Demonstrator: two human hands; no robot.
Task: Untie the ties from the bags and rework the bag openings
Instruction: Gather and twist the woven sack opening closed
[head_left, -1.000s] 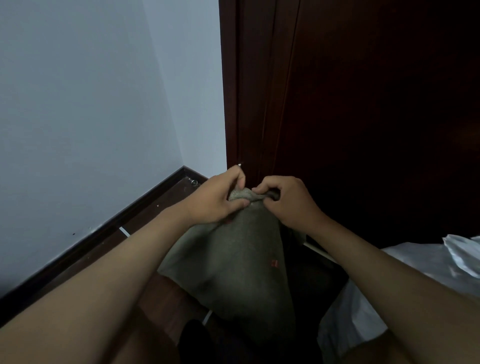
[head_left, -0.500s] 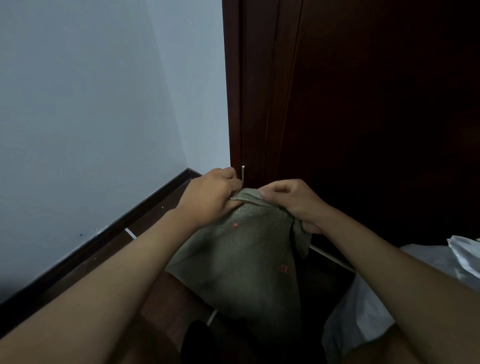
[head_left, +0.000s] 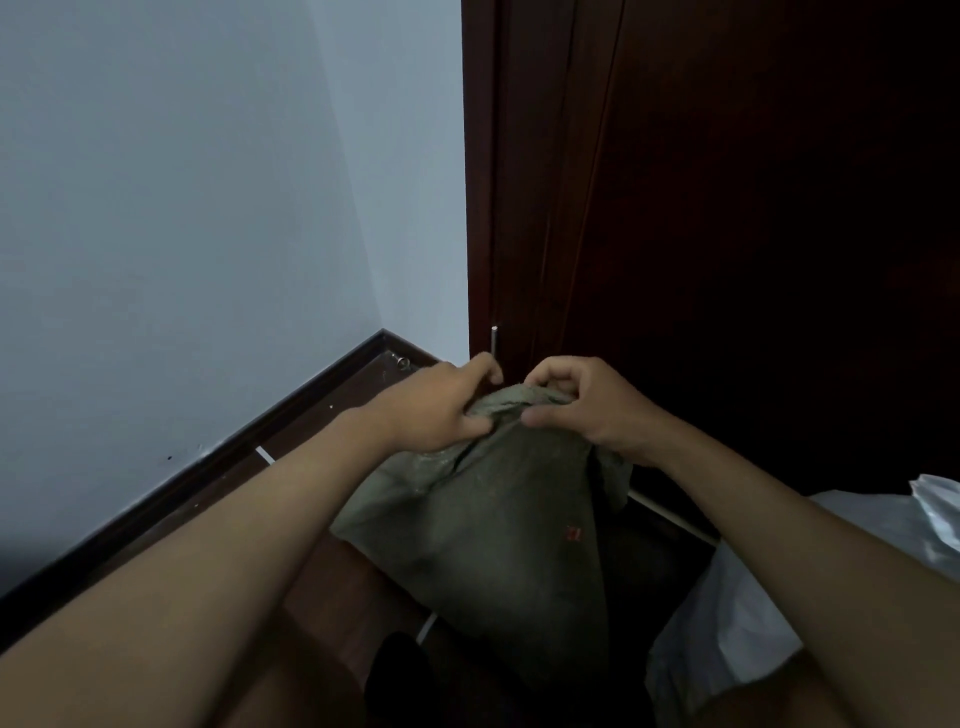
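Both bare forearms reach forward, converging. Left hand (head_left: 434, 408): fingers (head_left: 480, 366) curled, thumb pressed low, gripping the bag (head_left: 498, 519) top. Right hand (head_left: 582, 408) just beside it, fingers curled over the same gathered edge, thumb pinching below. Knuckles nearly touching.

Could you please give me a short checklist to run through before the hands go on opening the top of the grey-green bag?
1. Left hand grips the bunched top of the grey-green bag: ok.
2. Right hand pinches the same bunched top from the other side: ok.
3. Tie visible at the neck: cannot tell; the fingers cover it.
4. Bag standing on the floor rather than slumped over: ok, held up by its top.
5. White bag at the right clear of the working hands: ok, it lies lower and apart.
6. Lighting good enough to see the neck: not ok; the dark door side is dim.
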